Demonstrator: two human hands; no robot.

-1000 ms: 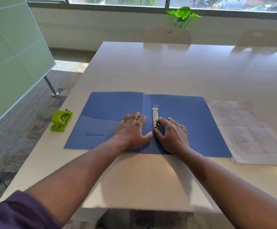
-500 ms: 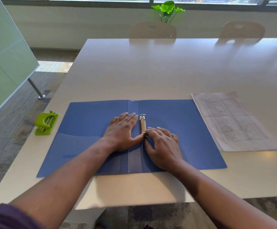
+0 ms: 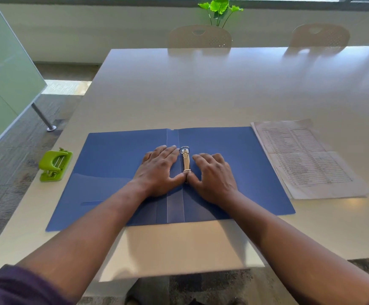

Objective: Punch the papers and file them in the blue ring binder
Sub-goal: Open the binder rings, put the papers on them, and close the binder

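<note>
**Inspector:** The flat blue plastic ring binder (image 3: 122, 172) lay open on the pale table (image 3: 201, 89), near its front edge. The small silver metal ring mechanism (image 3: 185, 160) sat just right of the spine.

**Clerk:** And the hands?

**Inspector:** The left hand (image 3: 159, 172) rested on the left cover with fingers straight. The right hand (image 3: 214, 177) rested on the right cover, fingers bent. Both thumbs met at the near ring, pinching or pressing it. I judged the step to be opening the rings.

**Clerk:** How is that done well?

**Inspector:** Keep the palms pinning the covers and pull the ring halves apart evenly, so the thin folder does not buckle.

**Clerk:** The rest?

**Inspector:** The stack of white printed papers (image 3: 307, 159) lay just beside the binder's right edge. I saw no holes in them, though the print was too small to read. The lime-green plastic hole punch (image 3: 54, 165) stood near the left table edge.

**Clerk:** Anything unclear?

**Inspector:** The thumbs hid the near ring; I could not tell whether it had opened.
</note>
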